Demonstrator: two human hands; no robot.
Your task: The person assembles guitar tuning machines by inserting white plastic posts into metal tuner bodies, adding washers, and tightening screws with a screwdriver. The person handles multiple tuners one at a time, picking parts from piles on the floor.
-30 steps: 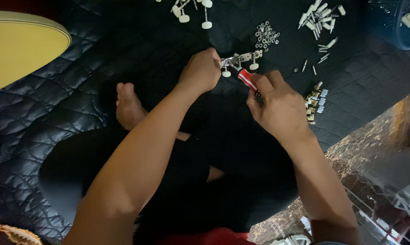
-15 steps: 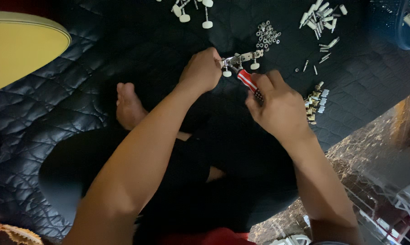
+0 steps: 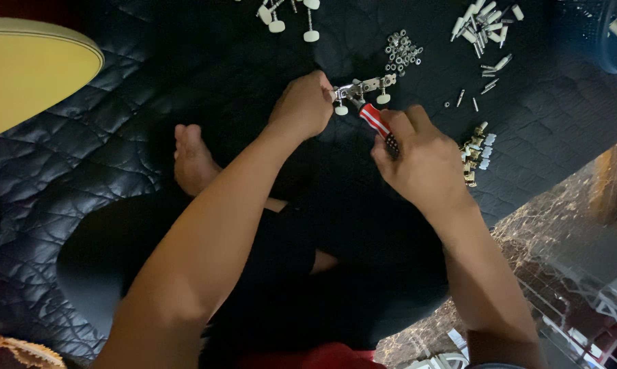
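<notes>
My left hand (image 3: pixel 303 106) is closed on one end of a small metal strip with white knobs (image 3: pixel 364 89), holding it just above the black quilted mat (image 3: pixel 83 171). My right hand (image 3: pixel 417 154) grips a screwdriver with a red-and-white striped handle (image 3: pixel 376 123). Its tip points up and left into the metal strip. The two hands sit close together, in front of my crossed legs and bare foot (image 3: pixel 189 160).
A heap of small metal washers (image 3: pixel 402 49) lies just beyond the strip. White pegs and pins (image 3: pixel 482 24) are scattered top right, white-knobbed parts (image 3: pixel 284 14) at the top, brass-coloured parts (image 3: pixel 475 150) right of my right hand. A yellow round object (image 3: pixel 28 75) sits at left. Marble floor (image 3: pixel 568 225) is at right.
</notes>
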